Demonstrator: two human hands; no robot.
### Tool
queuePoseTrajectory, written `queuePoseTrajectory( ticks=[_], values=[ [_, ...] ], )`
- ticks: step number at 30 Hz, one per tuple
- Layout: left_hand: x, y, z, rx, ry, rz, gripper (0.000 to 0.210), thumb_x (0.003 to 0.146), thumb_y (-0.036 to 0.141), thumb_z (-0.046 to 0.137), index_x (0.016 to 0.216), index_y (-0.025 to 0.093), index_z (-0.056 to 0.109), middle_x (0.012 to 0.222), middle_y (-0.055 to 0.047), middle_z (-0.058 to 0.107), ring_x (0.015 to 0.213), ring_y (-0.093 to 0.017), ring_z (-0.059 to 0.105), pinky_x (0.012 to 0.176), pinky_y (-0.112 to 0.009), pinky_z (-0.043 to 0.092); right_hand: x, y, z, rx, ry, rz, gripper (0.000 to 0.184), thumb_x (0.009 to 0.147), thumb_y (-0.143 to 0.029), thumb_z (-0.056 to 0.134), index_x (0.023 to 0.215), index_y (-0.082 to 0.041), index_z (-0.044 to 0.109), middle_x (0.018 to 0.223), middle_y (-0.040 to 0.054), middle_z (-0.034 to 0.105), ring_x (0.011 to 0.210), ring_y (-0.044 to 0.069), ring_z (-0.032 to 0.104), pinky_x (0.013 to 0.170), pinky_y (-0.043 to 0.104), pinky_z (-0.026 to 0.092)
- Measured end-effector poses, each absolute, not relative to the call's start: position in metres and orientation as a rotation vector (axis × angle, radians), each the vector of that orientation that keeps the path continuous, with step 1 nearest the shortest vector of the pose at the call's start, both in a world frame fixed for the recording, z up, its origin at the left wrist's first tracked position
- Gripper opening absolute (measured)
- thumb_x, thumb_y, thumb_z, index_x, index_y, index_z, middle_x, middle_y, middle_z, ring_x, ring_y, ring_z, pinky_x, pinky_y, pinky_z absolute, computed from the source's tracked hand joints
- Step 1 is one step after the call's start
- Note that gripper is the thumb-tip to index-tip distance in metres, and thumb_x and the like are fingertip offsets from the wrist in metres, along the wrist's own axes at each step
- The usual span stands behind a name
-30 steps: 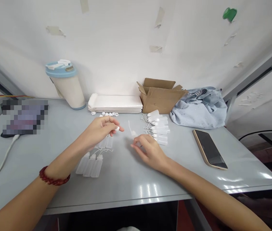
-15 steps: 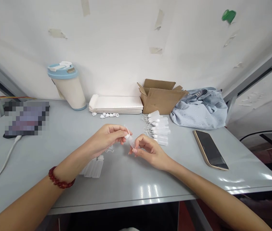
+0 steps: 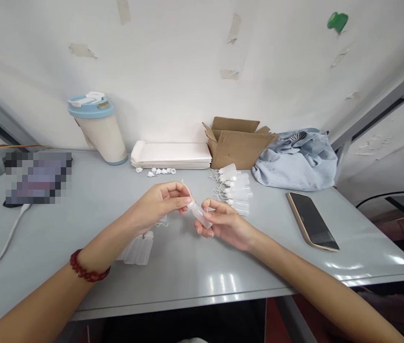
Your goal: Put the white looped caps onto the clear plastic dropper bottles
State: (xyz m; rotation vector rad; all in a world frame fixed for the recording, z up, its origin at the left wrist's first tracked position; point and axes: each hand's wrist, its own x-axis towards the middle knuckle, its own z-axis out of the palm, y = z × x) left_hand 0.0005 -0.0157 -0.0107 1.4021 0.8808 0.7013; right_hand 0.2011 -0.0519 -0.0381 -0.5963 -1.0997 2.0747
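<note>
A small translucent plastic bottle [image 3: 202,216] is held tilted between my two hands. My left hand [image 3: 164,205] pinches it at the white cap and neck end, where a thin pale tip sticks up past the fingers. My right hand [image 3: 223,221] is closed around the bottle's body, thumb on top. Under my left wrist lie several similar bottles [image 3: 139,250] side by side, partly hidden by the forearm. Beyond my right hand is a row of capped bottles [image 3: 237,191] with thin strings at their necks. Several small white caps [image 3: 162,171] lie farther back.
White padded envelopes [image 3: 171,155] are stacked by the wall beside an open cardboard box [image 3: 241,147]. A bundled blue cloth [image 3: 295,164] and a phone [image 3: 312,221] are on the right. At left stand a tumbler [image 3: 101,133] and a device with a blurred screen [image 3: 39,178] and white cable [image 3: 8,245].
The bottle has turned so its body shows more clearly, pointing down and right. My right hand has shifted its fingers along and around the body. My left hand stays nearly in place.
</note>
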Motion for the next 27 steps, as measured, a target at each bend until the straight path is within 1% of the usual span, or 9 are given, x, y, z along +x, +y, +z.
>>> queuePoseTrajectory(
  ticks=[4, 8, 11, 15, 18, 20, 24, 27],
  values=[
    [0.0012, -0.0159, -0.0118, 1.428, 0.857, 0.717, 0.017, 0.078, 0.034, 0.067, 0.078, 0.019, 0.060, 0.081, 0.000, 0.061, 0.071, -0.012, 0.052, 0.070, -0.027, 0.042, 0.2000, -0.0525, -0.0407, -0.529, -0.895, 2.207, 0.020, 0.085, -0.025, 0.061, 0.081, -0.019, 0.042, 0.073, 0.0039, 0.065, 0.051, 0.008, 0.043, 0.060, 0.025, 0.033],
    [0.0013, -0.0159, -0.0107, 1.425, 0.858, 0.704, 0.017, 0.074, 0.035, 0.069, 0.081, 0.020, 0.064, 0.088, -0.003, 0.063, 0.081, -0.016, 0.055, 0.075, -0.029, 0.044, 0.1988, -0.0531, -0.0423, -0.496, -0.819, 2.250, 0.017, 0.085, -0.024, 0.059, 0.083, -0.019, 0.043, 0.071, 0.0032, 0.064, 0.050, 0.008, 0.041, 0.058, 0.025, 0.032],
    [0.0012, -0.0166, -0.0090, 1.387, 0.906, 0.624, 0.021, 0.075, 0.039, 0.066, 0.084, 0.019, 0.067, 0.091, -0.005, 0.064, 0.081, -0.018, 0.057, 0.074, -0.031, 0.045, 0.1986, -0.0525, -0.0422, -0.504, -0.822, 2.249, 0.017, 0.084, -0.025, 0.059, 0.082, -0.019, 0.043, 0.072, 0.0034, 0.064, 0.049, 0.008, 0.040, 0.057, 0.026, 0.031],
    [0.0008, -0.0175, -0.0082, 1.389, 0.912, 0.541, 0.026, 0.079, 0.043, 0.062, 0.081, 0.018, 0.069, 0.077, -0.004, 0.062, 0.073, -0.017, 0.057, 0.071, -0.031, 0.045, 0.1983, -0.0522, -0.0418, -0.517, -0.850, 2.239, 0.018, 0.084, -0.025, 0.059, 0.082, -0.019, 0.043, 0.072, 0.0035, 0.063, 0.048, 0.007, 0.038, 0.057, 0.025, 0.031],
    [-0.0004, -0.0170, -0.0091, 1.444, 0.937, 0.538, 0.025, 0.079, 0.044, 0.063, 0.082, 0.020, 0.069, 0.074, -0.001, 0.061, 0.071, -0.016, 0.056, 0.070, -0.029, 0.043, 0.1979, -0.0520, -0.0421, -0.549, -0.863, 2.211, 0.018, 0.084, -0.027, 0.059, 0.081, -0.019, 0.043, 0.070, 0.0029, 0.062, 0.048, 0.007, 0.037, 0.057, 0.025, 0.030],
    [-0.0012, -0.0167, -0.0099, 1.475, 0.946, 0.549, 0.023, 0.079, 0.043, 0.064, 0.085, 0.022, 0.069, 0.078, -0.001, 0.063, 0.076, -0.017, 0.058, 0.073, -0.029, 0.043, 0.1979, -0.0515, -0.0425, -0.558, -0.873, 2.190, 0.019, 0.085, -0.028, 0.058, 0.080, -0.018, 0.043, 0.069, 0.0022, 0.061, 0.047, 0.006, 0.034, 0.055, 0.024, 0.029],
    [-0.0017, -0.0170, -0.0098, 1.470, 0.905, 0.566, 0.024, 0.077, 0.041, 0.066, 0.091, 0.022, 0.069, 0.097, -0.004, 0.067, 0.092, -0.021, 0.059, 0.084, -0.033, 0.044, 0.1991, -0.0501, -0.0428, -0.552, -0.870, 2.187, 0.020, 0.087, -0.027, 0.056, 0.076, -0.018, 0.042, 0.062, -0.0011, 0.053, 0.047, 0.006, 0.029, 0.053, 0.022, 0.027],
    [-0.0009, -0.0180, -0.0087, 1.467, 0.902, 0.569, 0.026, 0.077, 0.042, 0.066, 0.092, 0.021, 0.069, 0.101, -0.006, 0.067, 0.095, -0.024, 0.059, 0.086, -0.036, 0.044, 0.2000, -0.0498, -0.0421, -0.538, -0.850, 2.217, 0.020, 0.088, -0.027, 0.055, 0.075, -0.018, 0.043, 0.061, -0.0023, 0.049, 0.048, 0.006, 0.026, 0.053, 0.021, 0.026]
  ],
)
